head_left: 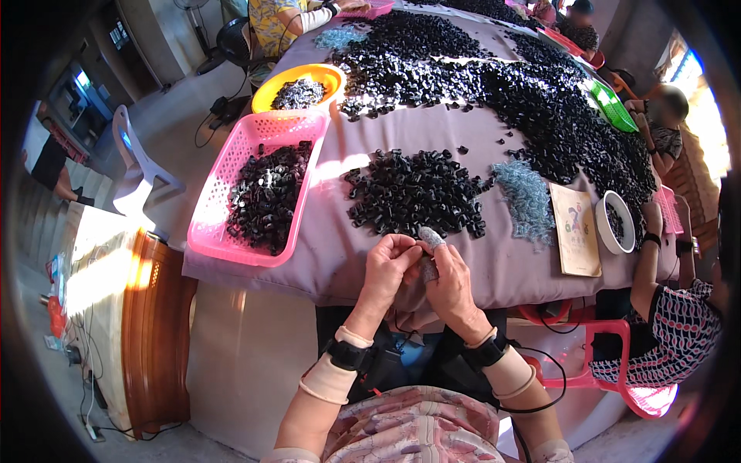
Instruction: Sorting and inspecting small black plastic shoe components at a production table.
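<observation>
At the table's near edge my left hand (388, 266) and my right hand (451, 284) meet, fingertips pinched together. What they hold between them is too small and covered to make out. Grey wrapping covers a finger or two of the right hand. Just beyond them lies a loose pile of small black plastic parts (413, 193). To its right is a heap of small clear bluish pieces (522, 199). On the left, a pink perforated basket (208, 220) holds more black parts.
A yellow bowl (266, 94) stands behind the basket. A booklet (575, 231) and a white bowl (615, 245) lie at right. A large spread of black parts (463, 81) covers the far table. Other people sit along the sides; a pink chair (610, 347) stands near right.
</observation>
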